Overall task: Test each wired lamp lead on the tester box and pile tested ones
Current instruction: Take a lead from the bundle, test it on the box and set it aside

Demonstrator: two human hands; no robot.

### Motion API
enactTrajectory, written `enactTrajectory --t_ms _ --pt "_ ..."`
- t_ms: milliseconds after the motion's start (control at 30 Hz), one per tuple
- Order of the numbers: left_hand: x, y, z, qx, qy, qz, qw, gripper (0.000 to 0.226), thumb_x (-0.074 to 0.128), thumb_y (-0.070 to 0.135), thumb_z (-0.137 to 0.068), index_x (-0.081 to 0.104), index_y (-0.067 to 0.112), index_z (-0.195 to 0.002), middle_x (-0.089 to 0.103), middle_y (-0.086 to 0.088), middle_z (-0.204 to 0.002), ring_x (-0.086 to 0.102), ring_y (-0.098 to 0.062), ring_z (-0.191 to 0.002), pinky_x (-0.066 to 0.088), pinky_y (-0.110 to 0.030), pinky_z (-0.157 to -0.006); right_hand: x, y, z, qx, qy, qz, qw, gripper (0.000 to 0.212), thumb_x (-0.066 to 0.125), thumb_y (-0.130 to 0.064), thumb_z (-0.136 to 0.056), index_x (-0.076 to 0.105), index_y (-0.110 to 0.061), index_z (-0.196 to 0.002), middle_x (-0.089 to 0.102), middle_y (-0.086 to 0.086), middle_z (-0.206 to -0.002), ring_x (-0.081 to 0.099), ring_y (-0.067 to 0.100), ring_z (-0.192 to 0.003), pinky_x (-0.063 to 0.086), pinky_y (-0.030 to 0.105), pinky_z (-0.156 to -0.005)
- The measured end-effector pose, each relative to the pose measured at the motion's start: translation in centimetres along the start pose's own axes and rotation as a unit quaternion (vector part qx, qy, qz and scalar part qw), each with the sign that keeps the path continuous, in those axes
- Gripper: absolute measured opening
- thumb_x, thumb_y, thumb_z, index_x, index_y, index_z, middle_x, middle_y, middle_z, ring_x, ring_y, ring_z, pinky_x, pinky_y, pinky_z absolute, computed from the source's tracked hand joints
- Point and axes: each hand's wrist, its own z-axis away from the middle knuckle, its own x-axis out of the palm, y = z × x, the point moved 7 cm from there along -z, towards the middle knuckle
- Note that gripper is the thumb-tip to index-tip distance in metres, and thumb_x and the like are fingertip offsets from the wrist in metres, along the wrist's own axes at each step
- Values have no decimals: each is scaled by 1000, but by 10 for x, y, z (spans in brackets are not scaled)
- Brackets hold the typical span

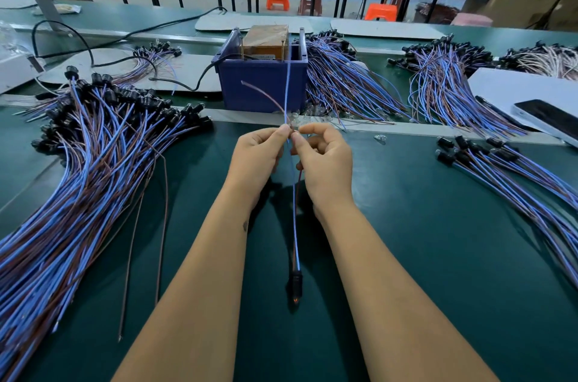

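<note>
Two hands: we see both raised over the middle of the green table (422, 225), fingertips meeting.
Left hand (258, 156): pinches the lamp lead (295, 225) between thumb and forefinger.
Right hand (325, 159): pinches the same lead just beside the left; its other fingers are curled, and we cannot tell what they touch.
Lead wires: the blue one runs up to the tester box (264, 69) near the table's far edge; the brown one bends off to the left, its tip in the air.
Lamp holder (295, 283): black, hangs low between the forearms, with a small orange glow at its end.
Contact at the box: too fine for us to make out.
Left pile (78, 178): many leads along the left edge, cut off by the frame.
Right pile (531, 181): fewer leads by the right edge, also cut off.
Far heaps (344, 84): more leads beside the box, ends tangled and hard to count.
Phone (550, 120): at the right edge, partly out of view.
</note>
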Motion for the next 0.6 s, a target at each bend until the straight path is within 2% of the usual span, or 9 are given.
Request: enactTrajectory --t_ms 133,233,333,467,533,600 --pt "-2 -1 -1 -14 -4 4 1000 38 61 26 -96 72 26 -60 43 9 -51 33 -4 -44 30 -13 -41 4 3 -1 4 -43 -21 999 12 64 -8 -92 65 -16 -83 68 2 -77 63 9 -71 49 23 -64" --pt "-8 -2 -2 -23 15 25 999 27 63 22 -94 74 22 -70 47 10 -51 36 -4 -44 32 -13 -43 6 4 0 13 -67 -46 997 15 53 -9 -99 67 -13 -96 66 -1 -74 58 2 -61 44 14 -54" --pt "-15 -1 -3 -19 55 72 996 19 63 17 -94 67 15 -76 51 7 -51 38 -6 -44 34 -16 -45 9 6 0 20 -88 -24 996 23 51 -5 -98 62 -18 -114 65 5 -74 55 7 -60 45 17 -56" --pt "-21 0 -5 -19 95 123 988 26 57 11 -96 56 14 -71 55 7 -50 42 -6 -43 36 -17 -44 21 5 4 3 -169 51 984 50 71 -2 -84 60 -29 -124 67 13 -86 49 18 -69 46 26 -67" --pt "-26 -2 -5 -23 112 131 985 29 54 10 -97 54 15 -69 53 9 -48 42 -4 -42 36 -16 -42 26 2 8 -8 -206 29 978 49 75 -2 -81 65 -30 -120 65 7 -84 43 19 -68 43 23 -63" --pt "-29 -3 -5 -26 122 140 982 27 55 9 -97 53 15 -70 54 9 -50 43 -4 -43 37 -15 -43 25 -1 9 -1 -208 -24 978 34 71 -5 -86 70 -26 -113 67 -3 -80 46 19 -65 43 20 -63"
